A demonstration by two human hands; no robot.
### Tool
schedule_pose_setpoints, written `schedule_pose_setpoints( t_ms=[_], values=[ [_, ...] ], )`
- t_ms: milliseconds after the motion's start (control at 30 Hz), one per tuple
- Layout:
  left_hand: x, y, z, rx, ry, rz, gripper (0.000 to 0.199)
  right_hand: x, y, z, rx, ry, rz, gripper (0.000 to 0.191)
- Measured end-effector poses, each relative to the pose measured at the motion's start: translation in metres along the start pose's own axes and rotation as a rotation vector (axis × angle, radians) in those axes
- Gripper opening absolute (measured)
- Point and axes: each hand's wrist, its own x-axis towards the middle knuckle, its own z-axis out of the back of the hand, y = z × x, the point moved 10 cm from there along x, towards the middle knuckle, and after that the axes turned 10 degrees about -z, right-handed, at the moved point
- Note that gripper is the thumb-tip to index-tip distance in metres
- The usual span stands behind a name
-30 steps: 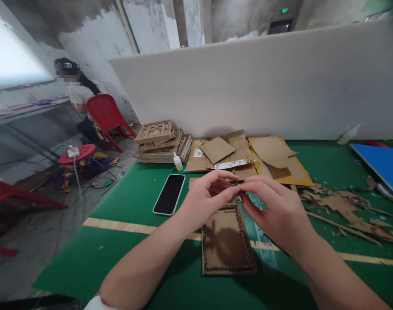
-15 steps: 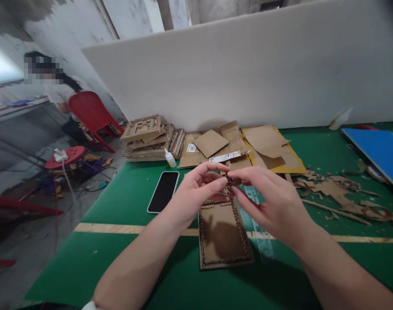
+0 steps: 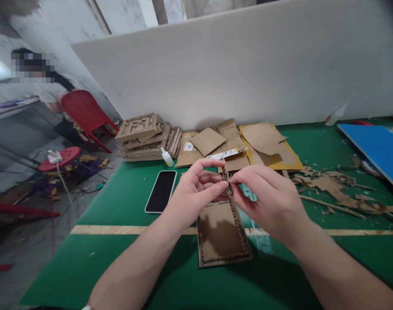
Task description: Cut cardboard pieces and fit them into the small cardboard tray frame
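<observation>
My left hand [image 3: 196, 189] pinches a small corrugated cardboard piece [image 3: 225, 172] between thumb and fingers, above the far end of a cardboard panel. My right hand [image 3: 269, 198] is closed at the right side of that piece, thumb and forefinger pressed together on it. The rectangular cardboard panel [image 3: 220, 232] lies flat on the green table [image 3: 119, 267], with strips of corrugated edging along its borders. Its far end is partly hidden by my hands. A clear greenish ruler [image 3: 262, 241] lies along the panel's right side, partly under my right hand.
A phone [image 3: 160, 191] and a glue bottle [image 3: 167, 157] are left of my hands. Stacked cardboard frames [image 3: 141, 129], cardboard sheets [image 3: 208, 141] and a yellow-edged envelope [image 3: 293, 161] stand behind. Scraps [image 3: 335, 189] and a blue board [image 3: 377, 148] lie right. A person [image 3: 51, 92] sits far left.
The small piece between my hands now shows as an upright strip. My right fingertips have closed against it and shifted slightly. The whole view has moved a little.
</observation>
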Motion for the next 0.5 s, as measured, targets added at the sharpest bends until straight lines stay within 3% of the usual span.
schedule_pose_setpoints(
  t_ms=[167, 333, 500],
  values=[
    [-0.001, 0.002, 0.001, -0.014, -0.056, -0.015, 0.047, -0.001, -0.003, -0.003, -0.022, 0.023, -0.002, 0.008],
    [0.000, 0.000, -0.002, -0.029, -0.031, -0.035, 0.057, 0.001, -0.005, -0.007, 0.040, 0.067, -0.018, 0.007],
    [0.000, -0.001, -0.003, 0.011, 0.013, 0.009, 0.058, 0.003, -0.015, -0.015, 0.223, 0.194, -0.150, 0.009]
  ],
)
